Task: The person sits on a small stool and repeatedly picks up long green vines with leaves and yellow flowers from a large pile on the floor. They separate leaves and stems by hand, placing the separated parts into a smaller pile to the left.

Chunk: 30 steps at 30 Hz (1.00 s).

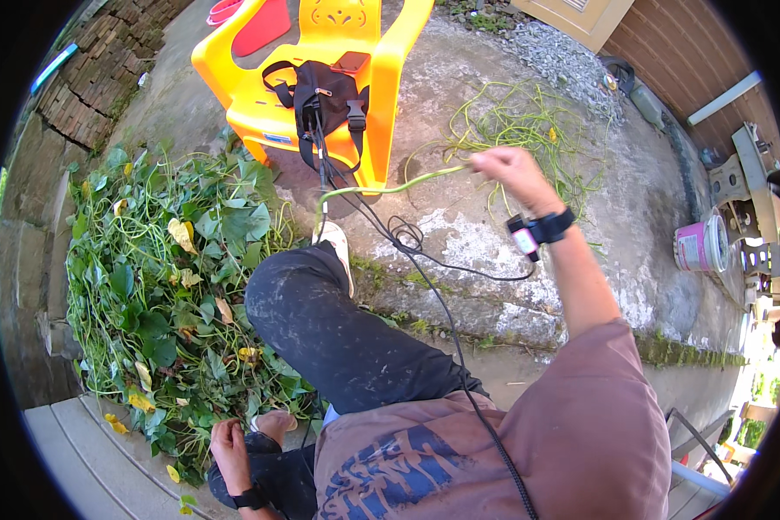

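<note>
My right hand (518,176), with a black band and small device at the wrist, is raised at the upper middle and pinches one end of a long, bare green vine stem (407,185). The stem stretches left and bends down near my shoe. At the lower left, my left hand (228,446) is beside my knee at the edge of a big heap of leafy vines (173,286). Its fingers are curled together; whatever they hold is hidden. A loose pile of stripped green stems (529,130) lies on the concrete beyond my right hand.
A yellow plastic chair (212,65) stands ahead, carrying a black bag (325,91) and a phone (351,62). Black cables (446,303) run from the bag across to my body. A red container (264,26) is behind; a pink-and-white bucket (700,244) stands right.
</note>
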{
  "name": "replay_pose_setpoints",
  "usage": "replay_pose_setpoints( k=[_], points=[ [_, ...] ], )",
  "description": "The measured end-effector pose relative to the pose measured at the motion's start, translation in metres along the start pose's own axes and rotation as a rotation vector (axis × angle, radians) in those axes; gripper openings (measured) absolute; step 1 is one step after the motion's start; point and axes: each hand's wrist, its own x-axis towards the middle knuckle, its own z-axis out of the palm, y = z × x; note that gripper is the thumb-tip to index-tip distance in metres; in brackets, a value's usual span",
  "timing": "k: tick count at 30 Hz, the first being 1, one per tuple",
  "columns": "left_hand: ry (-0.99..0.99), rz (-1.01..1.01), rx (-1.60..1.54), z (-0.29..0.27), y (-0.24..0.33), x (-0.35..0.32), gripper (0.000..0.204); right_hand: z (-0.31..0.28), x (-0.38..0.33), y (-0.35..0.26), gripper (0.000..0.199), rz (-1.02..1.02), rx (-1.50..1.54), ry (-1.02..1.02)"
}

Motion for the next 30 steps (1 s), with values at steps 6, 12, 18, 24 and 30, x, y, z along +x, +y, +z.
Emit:
replay_pose_setpoints(
  k=[6, 12, 18, 24, 30],
  points=[
    [-0.024, 0.035, -0.024, 0.013, -0.005, 0.007, 0.008, -0.075, -0.029, -0.022, 0.021, -0.060, 0.108, 0.097],
    [-0.026, 0.057, 0.006, 0.011, -0.016, 0.003, 0.008, -0.072, -0.020, -0.028, 0.022, -0.191, 0.331, 0.288],
    [-0.007, 0.002, 0.022, 0.013, -0.022, -0.009, 0.008, -0.123, -0.013, -0.027, 0.026, -0.255, 0.441, 0.536],
    [0.001, 0.025, -0.014, 0.018, -0.020, -0.007, 0.009, -0.161, -0.020, -0.034, 0.034, -0.348, 0.810, 0.651],
    [-0.023, 0.014, 0.010, 0.020, -0.016, -0.002, 0.010, -0.212, -0.007, -0.015, 0.040, -0.217, 0.714, 0.746]
  ],
)
